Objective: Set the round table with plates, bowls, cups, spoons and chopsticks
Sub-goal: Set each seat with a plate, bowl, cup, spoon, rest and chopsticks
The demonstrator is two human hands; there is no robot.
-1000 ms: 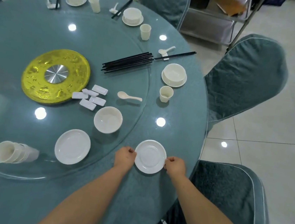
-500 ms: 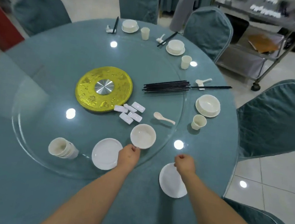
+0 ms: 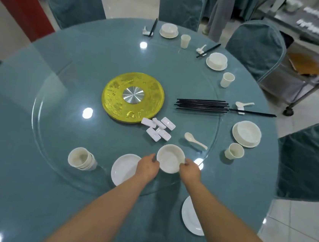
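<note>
You have both hands on the loose bowl [image 3: 170,158] just below the frame's centre: your left hand [image 3: 148,168] curls its fingers against the bowl's left rim and your right hand [image 3: 189,171] pinches the right rim. The bowl sits on the glass turntable [image 3: 40,127], near its lower edge.

Three places look finished along the upper right and right of the bench [image 3: 17,194]: each has a bowl on a plate, a cup, and a spoon with chopsticks on a rest. The nearest of them, at right, shows its set bowl [image 3: 247,133] and cup [image 3: 234,151]. The fourth place has only its bare plate [image 3: 190,221], at lower right beside your right forearm, close to the bench edge. By my reading, this bowl goes there next.

Supplies are left on the glass: a spare plate [image 3: 123,168] touching your left hand, stacked cups [image 3: 80,158] lying at lower left, a lone spoon [image 3: 195,140], a cluster of white rests [image 3: 158,128], and a bundle of chopsticks [image 3: 202,105]. The left half of the bench holds no settings.

The path from bowl to bare plate crosses the turntable's rim, so you should lift before carrying across. The bare plate sits near the bench's edge with a chair [image 3: 309,158] to the right, well apart.
</note>
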